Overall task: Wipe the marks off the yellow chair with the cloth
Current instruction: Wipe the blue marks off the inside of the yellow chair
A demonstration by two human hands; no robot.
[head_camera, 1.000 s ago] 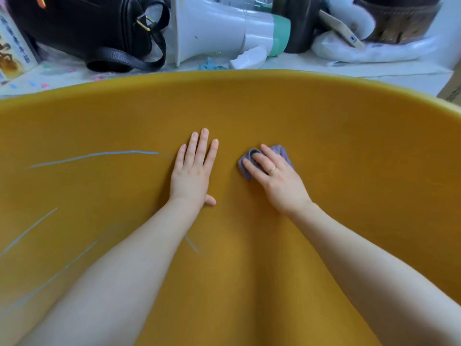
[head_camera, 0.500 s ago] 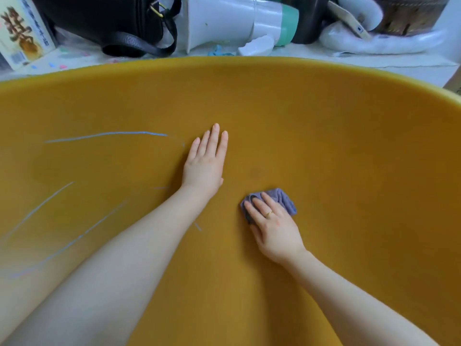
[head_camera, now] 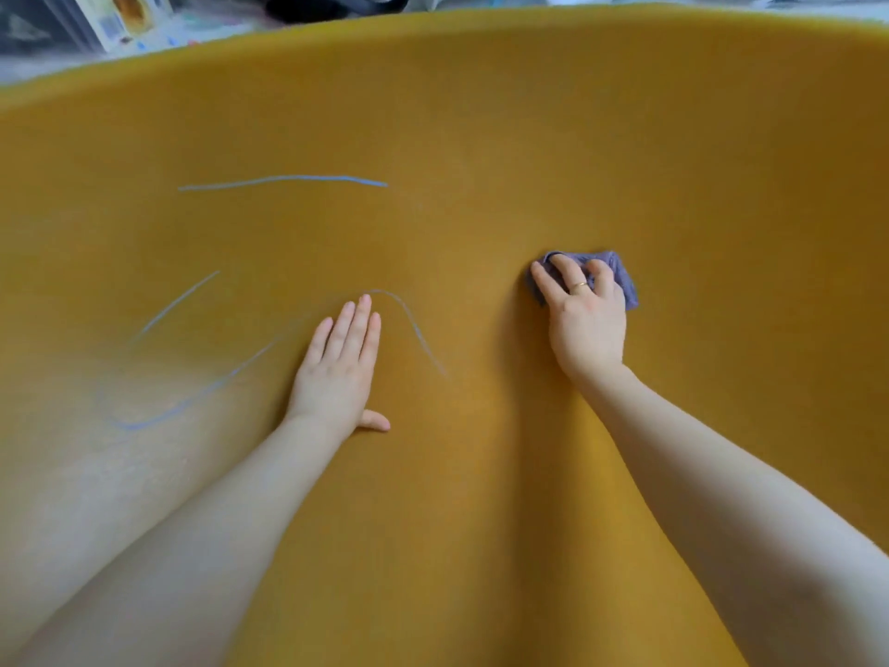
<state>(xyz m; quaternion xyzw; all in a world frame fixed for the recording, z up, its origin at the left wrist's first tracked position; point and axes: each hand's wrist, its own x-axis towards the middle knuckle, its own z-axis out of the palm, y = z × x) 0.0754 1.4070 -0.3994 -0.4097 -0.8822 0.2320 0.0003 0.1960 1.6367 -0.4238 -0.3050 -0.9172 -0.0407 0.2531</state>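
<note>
The yellow chair [head_camera: 673, 161] fills almost the whole view as a broad curved surface. Blue marks run across its left half: a long horizontal line [head_camera: 284, 180], a short slanted streak [head_camera: 178, 303], a long faint stroke [head_camera: 202, 392] and a curved line [head_camera: 413, 324] just right of my left fingertips. My left hand [head_camera: 339, 373] lies flat on the chair with its fingers together and holds nothing. My right hand [head_camera: 584, 320] presses a small crumpled purple cloth [head_camera: 620, 276] against the chair, right of all the marks.
Beyond the chair's far rim at the top left there is blurred clutter: a printed box or booklet [head_camera: 127, 16] and a dark bag strap [head_camera: 332, 2]. Both my forearms stretch across the lower part of the chair.
My right hand has carried the cloth up and to the right. The view has dropped and shifted, so the clutter has slid out at the top and a curved mark now shows beside my left hand.
</note>
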